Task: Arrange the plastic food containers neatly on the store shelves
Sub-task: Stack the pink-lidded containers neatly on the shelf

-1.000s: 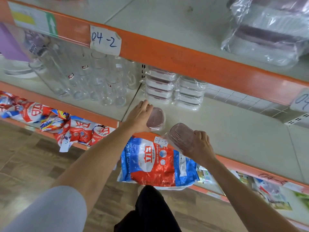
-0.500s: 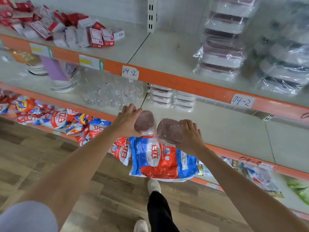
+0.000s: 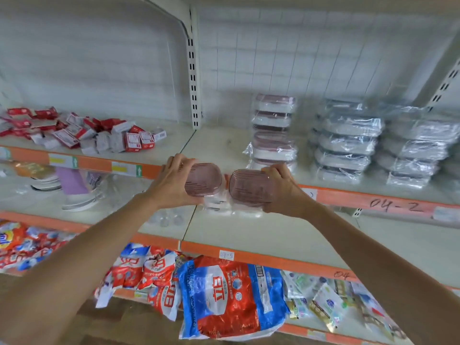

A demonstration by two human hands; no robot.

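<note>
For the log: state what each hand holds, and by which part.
Left hand grips a container by its left side; right hand grips another container by its right side.

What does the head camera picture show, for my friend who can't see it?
Each hand, left and right, holds a pink-lidded container up before a shelf bearing a stack of wrapped containers.

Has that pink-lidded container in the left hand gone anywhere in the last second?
Yes. The container rose from the middle shelf's front edge to the upper shelf's orange edge.
</note>
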